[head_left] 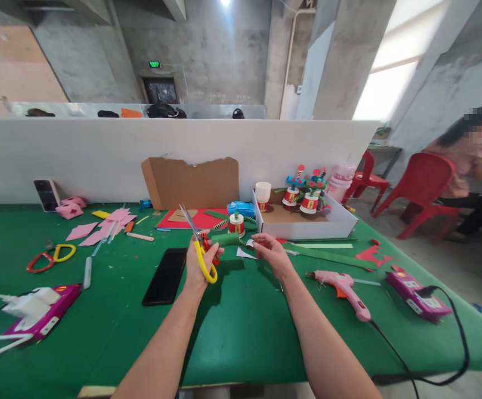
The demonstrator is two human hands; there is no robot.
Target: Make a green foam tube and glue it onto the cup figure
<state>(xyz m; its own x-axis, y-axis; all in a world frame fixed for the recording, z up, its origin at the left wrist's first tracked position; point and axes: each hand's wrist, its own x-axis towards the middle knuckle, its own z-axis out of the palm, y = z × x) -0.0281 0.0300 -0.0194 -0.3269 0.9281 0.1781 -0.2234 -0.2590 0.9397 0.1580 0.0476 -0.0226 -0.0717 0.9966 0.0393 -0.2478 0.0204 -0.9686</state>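
My left hand [199, 260] is closed around yellow-and-red-handled scissors [206, 262], whose blades point up and to the left. A green paper roll [225, 239] extends from that hand toward the right. At its right end, my right hand [270, 252] pinches a small white-and-dark piece [249, 244] between its fingertips. Just behind the roll stands a red-and-white paper cup figure [236, 224] with green coiled arms. A small white paper scrap [245, 254] lies below the right fingertips. The black phone [165, 277] rests left of my left hand.
Cup figures [309, 200] stand in a white box [307, 228] behind my right hand. A pink glue gun [344, 285] and power strip [417, 296] lie right; other scissors [51, 259] and another power strip [64, 307] lie left. A person sits far right.
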